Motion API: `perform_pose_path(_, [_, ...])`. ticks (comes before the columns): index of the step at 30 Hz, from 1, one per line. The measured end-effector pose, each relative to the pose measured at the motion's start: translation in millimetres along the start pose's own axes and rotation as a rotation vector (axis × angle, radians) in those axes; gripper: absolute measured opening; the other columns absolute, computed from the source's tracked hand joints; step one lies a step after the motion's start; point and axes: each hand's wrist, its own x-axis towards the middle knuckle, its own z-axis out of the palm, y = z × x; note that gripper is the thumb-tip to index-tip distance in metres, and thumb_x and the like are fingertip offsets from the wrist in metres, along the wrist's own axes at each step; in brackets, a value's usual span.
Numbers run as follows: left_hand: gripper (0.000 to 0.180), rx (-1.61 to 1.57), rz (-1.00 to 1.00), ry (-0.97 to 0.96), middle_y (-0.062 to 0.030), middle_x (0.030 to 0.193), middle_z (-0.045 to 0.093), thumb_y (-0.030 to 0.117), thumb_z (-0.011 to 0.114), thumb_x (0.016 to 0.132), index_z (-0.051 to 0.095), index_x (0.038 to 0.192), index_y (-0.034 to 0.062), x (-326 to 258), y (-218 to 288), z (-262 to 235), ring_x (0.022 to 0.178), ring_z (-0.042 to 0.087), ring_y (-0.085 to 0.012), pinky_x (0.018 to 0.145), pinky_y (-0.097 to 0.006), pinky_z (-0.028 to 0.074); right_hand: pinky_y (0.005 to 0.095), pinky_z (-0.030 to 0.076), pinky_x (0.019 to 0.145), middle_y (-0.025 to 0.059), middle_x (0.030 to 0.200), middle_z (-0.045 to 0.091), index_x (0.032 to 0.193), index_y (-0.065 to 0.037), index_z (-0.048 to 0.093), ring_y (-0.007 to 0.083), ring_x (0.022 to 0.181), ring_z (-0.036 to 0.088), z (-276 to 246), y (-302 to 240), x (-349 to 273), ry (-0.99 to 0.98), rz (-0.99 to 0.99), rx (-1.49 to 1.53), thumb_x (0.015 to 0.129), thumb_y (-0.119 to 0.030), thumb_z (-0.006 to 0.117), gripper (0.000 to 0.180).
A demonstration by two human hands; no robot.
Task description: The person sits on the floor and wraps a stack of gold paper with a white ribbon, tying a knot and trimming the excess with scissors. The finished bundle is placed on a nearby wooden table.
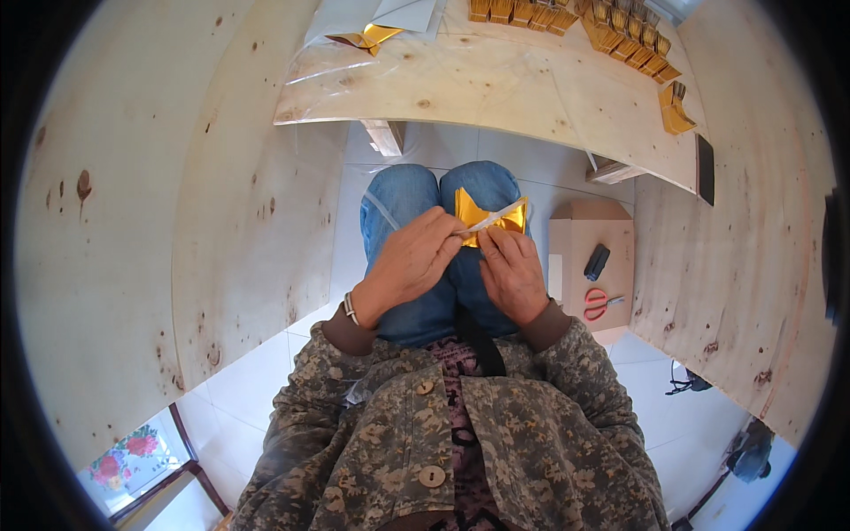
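Above my knees is a bundle of shiny gold foil paper (pixel 471 209), pinched in at its middle and flaring at both ends. A thin whitish strip (pixel 506 212) runs slantwise across its waist. My left hand (pixel 414 258) is closed in a pinch at the bundle's left side, fingertips on the strip's end. From the right, my right hand (pixel 515 273) grips the lower edge of the bundle, thumb and fingers bent against it. Some of the foil is hidden behind my fingers.
Ahead stands a plywood table (pixel 425 84) with several gold bundles (pixel 624 44) in rows, one bundle (pixel 676 111) apart, and foil sheets (pixel 367 37). On my right, a cardboard box (pixel 580 234) carries red-handled scissors (pixel 598 303) and a black object (pixel 598 262). Plywood boards (pixel 239 195) flank me.
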Motion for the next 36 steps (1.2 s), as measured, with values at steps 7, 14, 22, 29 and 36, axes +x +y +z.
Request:
perform_pose_path(7, [0.019,-0.110,-0.102,0.101,-0.0132,0.094,0.064,0.016,0.063,0.098,0.069,0.113,0.0066,16,5,25,0.085,0.066,-0.0332,0.071,-0.038,0.053,0.0409,0.048,0.092,0.0117,0.126,0.060,0.129,0.003,0.063,0.0288,0.112,0.057,-2,0,0,0.003,0.002,0.002,0.083,-0.003,0.069,0.047])
perform_pose_path(14, [0.019,-0.164,-0.150,0.241,-0.0099,0.094,0.068,0.014,0.067,0.094,0.074,0.111,0.0071,10,-4,40,0.082,0.068,-0.0307,0.068,-0.035,0.054,0.0426,0.046,0.101,0.0142,0.125,0.059,0.129,0.003,0.064,0.0330,0.114,0.056,-1,0,0,-0.006,0.019,0.027,0.079,-0.001,0.072,0.050])
perform_pose_path(22, [0.014,-0.129,-0.091,0.189,-0.0093,0.096,0.069,0.007,0.071,0.091,0.077,0.103,0.0052,10,-12,47,0.084,0.069,-0.0232,0.070,-0.029,0.053,0.0450,0.045,0.103,0.0158,0.127,0.059,0.131,0.002,0.061,0.0352,0.119,0.055,-1,4,-5,0.005,0.068,0.121,0.077,-0.007,0.076,0.056])
perform_pose_path(29, [0.013,-0.071,-0.042,0.228,-0.0049,0.097,0.071,0.012,0.072,0.089,0.078,0.100,0.0099,11,-15,48,0.081,0.071,-0.0250,0.067,-0.032,0.056,0.0481,0.047,0.100,0.0224,0.125,0.058,0.137,0.002,0.052,0.0406,0.113,0.058,7,6,-10,0.118,0.101,0.260,0.077,-0.003,0.076,0.064])
perform_pose_path(36, [0.013,0.031,-0.040,0.214,-0.0033,0.095,0.069,0.013,0.071,0.090,0.078,0.100,0.0119,12,-11,48,0.079,0.070,-0.0242,0.066,-0.033,0.056,0.0444,0.049,0.097,0.0231,0.125,0.055,0.144,-0.002,0.046,0.0405,0.111,0.058,7,3,-8,0.162,0.092,0.246,0.084,0.006,0.069,0.065])
